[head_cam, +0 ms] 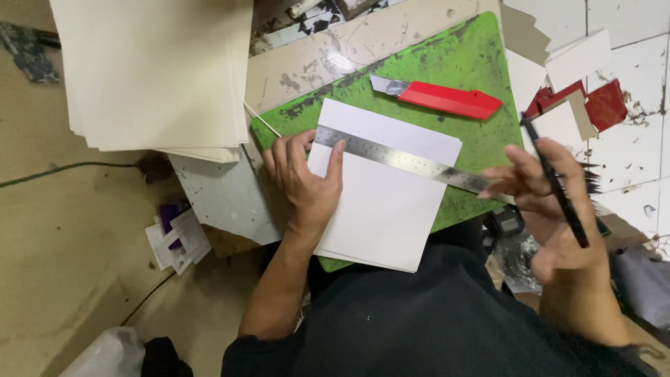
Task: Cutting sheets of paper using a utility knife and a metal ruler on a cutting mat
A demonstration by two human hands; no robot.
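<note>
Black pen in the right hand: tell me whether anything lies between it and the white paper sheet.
The black pen is in the right hand. Only the steel ruler crosses the white paper sheet, pinned by the left hand.

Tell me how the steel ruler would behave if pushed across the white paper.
The steel ruler looks thin, flat and smooth, so it would probably slide easily on the white paper. The left hand pressing one end likely keeps it put. It should not roll.

The person wears a black short-sleeved top, forearms bare, no rings or watch.
</note>
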